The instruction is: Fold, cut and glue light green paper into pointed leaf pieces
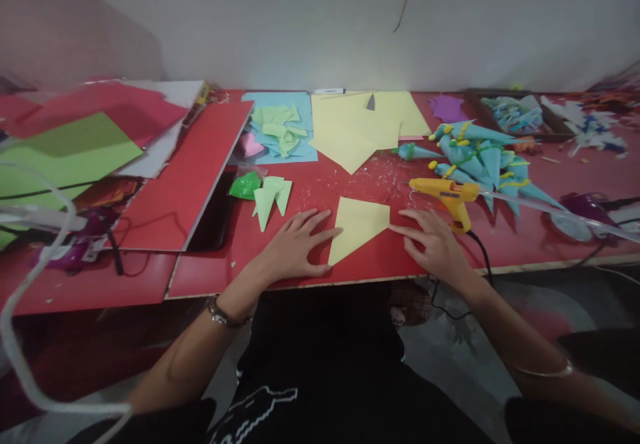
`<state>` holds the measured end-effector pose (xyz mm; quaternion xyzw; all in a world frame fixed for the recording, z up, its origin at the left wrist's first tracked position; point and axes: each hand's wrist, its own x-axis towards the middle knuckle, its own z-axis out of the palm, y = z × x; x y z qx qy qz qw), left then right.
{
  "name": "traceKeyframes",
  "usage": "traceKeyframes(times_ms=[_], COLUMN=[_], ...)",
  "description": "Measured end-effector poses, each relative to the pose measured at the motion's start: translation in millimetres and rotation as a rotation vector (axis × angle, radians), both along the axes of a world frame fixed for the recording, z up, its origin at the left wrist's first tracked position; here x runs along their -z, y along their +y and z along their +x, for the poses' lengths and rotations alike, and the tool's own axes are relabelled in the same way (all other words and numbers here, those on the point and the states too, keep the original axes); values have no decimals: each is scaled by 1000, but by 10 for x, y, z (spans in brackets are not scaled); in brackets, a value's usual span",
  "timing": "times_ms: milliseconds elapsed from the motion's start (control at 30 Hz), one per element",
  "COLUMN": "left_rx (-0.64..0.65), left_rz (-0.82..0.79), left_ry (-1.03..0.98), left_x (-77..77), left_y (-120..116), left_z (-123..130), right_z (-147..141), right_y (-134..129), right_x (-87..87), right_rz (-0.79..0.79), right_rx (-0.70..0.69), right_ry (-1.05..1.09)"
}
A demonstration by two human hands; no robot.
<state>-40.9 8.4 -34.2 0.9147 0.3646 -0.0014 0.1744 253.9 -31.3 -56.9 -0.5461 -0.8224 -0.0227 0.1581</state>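
A pale yellow paper piece (359, 225) with a slanted lower edge lies flat near the front edge of the red table (280, 283). My left hand (295, 247) rests at its left side, fingers spread, fingertips touching the paper's edge. At the paper's right corner is my right hand (433, 241), also with fingers apart, a fingertip touching or very near the edge. Neither hand grips anything. Light green folded pieces (270, 197) lie beyond my left hand. A yellow glue gun (447, 197) lies just beyond my right hand.
Yellow sheets (357, 124) and a blue sheet (300, 156) with green scraps (283, 127) lie toward the wall. Blue paper cones (475, 154) are piled at right, near a brown tray (560, 131). A red board (185, 177) lies at left. A cable hangs off the front edge.
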Motion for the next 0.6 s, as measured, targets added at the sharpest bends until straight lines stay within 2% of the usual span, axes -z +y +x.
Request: traceKeyframes(times_ms=[133,300,400,500,600], left_rx=[3,41,42,4,-87], left_rz=[11,-36,-59,-77,-52], left_ry=[-17,-25,-61,-110,-141], left_x=[19,20,22,18,-5], left_y=[13,47,24,-56,-165], left_z=[-24,-75,-87,-49,29], right_z=[-135,-307,-346,-376,-448], right_y=[-14,-116,-147,-109,-26], right_x=[-6,29,58,78,76], right_rz=[39,-10,-14,-49,-85], right_rx=[53,-22,-21,-31,-31], right_ry=[-23,56,126,174,182])
